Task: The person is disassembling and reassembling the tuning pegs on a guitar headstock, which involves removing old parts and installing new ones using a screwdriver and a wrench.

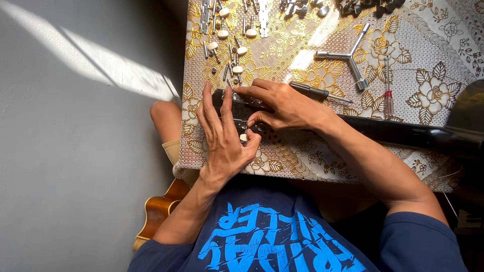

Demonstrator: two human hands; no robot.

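Item on the bench: one black guitar headstock (229,103) at the centre of the frame, its dark neck (403,132) running to the right edge, laid on one gold-and-white floral cloth (428,55). Your left hand (224,136) lay flat over the headstock with its fingers spread and the thumb hooked beneath, against a white tuner button (244,137); your right hand (282,107) had its fingertips pressed together in a pinch on small metal hardware at the headstock's edge, though what exactly sat between them I cannot tell. Hazards noted: the headstock lay near the cloth's lower left margin, so a small part slipping from your pinch could have rolled off to the floor; the loose tuning machines (229,45) in the upper left lay close to your left fingertips and a sweep of the hand could have scattered them; a twist of the neck could have shoved the screwdriver. Count: loose white-buttoned tuners, roughly eight to ten, exact number unclear; one three-armed socket wrench (348,56), upper centre; one black-handled screwdriver (315,92) just beside your right hand; one small red-tipped tool (388,103), right of centre; metal parts along the top edge, too small to count; one amber instrument body (159,211), lower left.
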